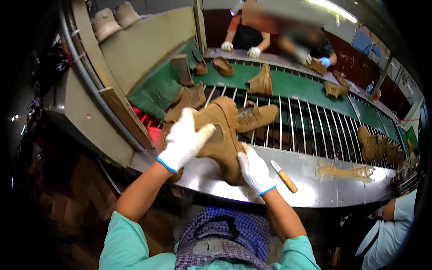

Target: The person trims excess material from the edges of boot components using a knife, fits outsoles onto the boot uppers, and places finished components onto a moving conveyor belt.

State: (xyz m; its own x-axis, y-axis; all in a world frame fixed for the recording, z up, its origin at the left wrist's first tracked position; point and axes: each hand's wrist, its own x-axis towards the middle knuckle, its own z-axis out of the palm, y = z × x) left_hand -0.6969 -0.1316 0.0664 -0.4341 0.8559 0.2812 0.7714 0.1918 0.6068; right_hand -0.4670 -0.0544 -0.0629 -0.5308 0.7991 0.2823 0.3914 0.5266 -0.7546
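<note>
A tan ankle boot (219, 150) with a ridged sole is tilted between my two gloved hands, above the near metal edge. My left hand (183, 138), in a white glove with a blue cuff, grips its left side, thumb against the upper. On the other side my right hand (255, 168) has its fingers closed at the boot's lower right part. To the right of it a small knife (284, 177) with a wooden handle lies on the metal ledge (310, 186). Just beyond the held boot, a tan buckled shoe (257, 118) rests on the rods, with another boot (191, 97) to its left.
A rod conveyor (310, 126) and a green belt (297, 89) run across, carrying several tan boots and shoes. Left stands a machine housing (166, 40) with a green flap (155, 87) and red glow. Two people (247, 33) work opposite; another person (391, 229) is at lower right.
</note>
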